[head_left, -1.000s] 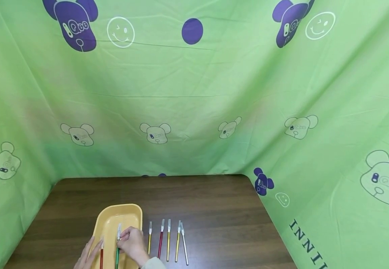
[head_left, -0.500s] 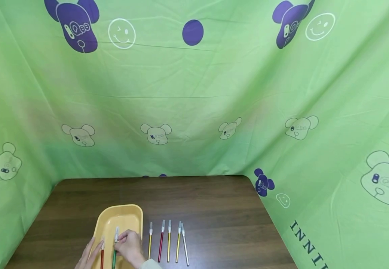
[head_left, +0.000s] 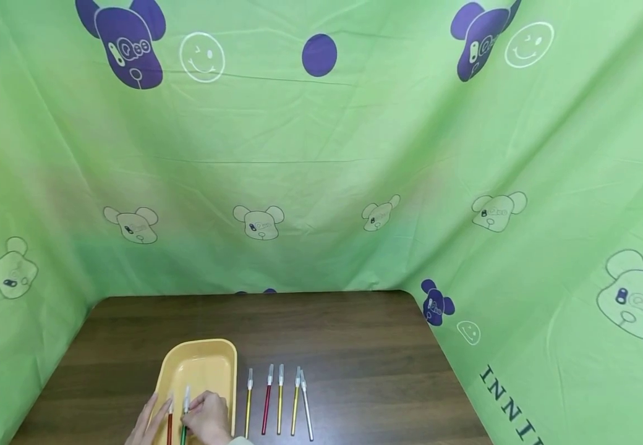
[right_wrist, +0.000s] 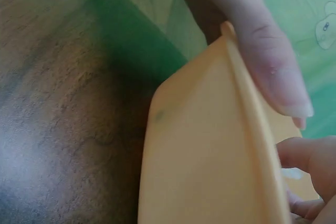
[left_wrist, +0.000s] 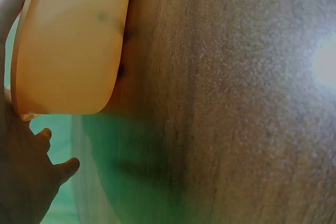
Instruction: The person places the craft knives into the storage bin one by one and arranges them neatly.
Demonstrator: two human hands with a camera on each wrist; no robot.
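Green pen point(head_left: 185, 420) (clear cap) lies in yellow tray point(head_left: 210, 364).

A dark wooden desk point(head_left: 321, 334) with a rounded far-right corner fills the lower middle of the head view. At about 6 o'clock on it lie five pens point(head_left: 279, 400) side by side, clear caps pointing to 12 o'clock: a yellow one, a red one, two more yellow ones and a white one, the last two touching at the caps. A green cloth point(head_left: 321, 173) printed with purple and pale cartoon bears, smiley faces and a purple dot hangs behind and to both sides of the desk.
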